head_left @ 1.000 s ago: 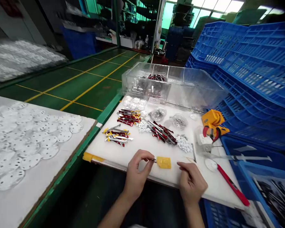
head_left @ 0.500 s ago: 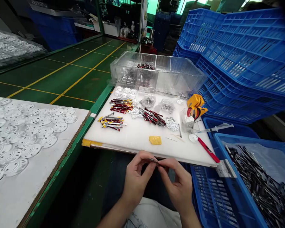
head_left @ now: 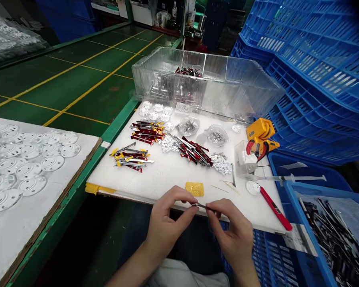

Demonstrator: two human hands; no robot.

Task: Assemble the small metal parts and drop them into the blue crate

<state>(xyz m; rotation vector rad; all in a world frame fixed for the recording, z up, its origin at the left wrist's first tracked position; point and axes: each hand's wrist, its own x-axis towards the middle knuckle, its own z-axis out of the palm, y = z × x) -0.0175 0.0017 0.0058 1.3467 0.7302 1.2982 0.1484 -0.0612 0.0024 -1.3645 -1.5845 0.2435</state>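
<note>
Between my two hands is a thin dark metal strip, held level just over the near edge of the white foam board. My left hand pinches its left end between thumb and forefinger. At the other end my right hand grips it the same way; fingers cover much of the strip. Just beyond the fingertips lies a yellow piece. Farther up the board are a pile of red and silver strips, and strips with yellow bits at left. White small parts lie beside the pile.
A clear divided tray stands at the board's back. At right are a yellow tape dispenser, a syringe, a red-handled tool and a blue bin of dark strips. White discs cover the left board.
The view has tilted down and come closer to the board. Both hands still pinch the strip; the fingertips have drawn slightly apart, showing more of it.
</note>
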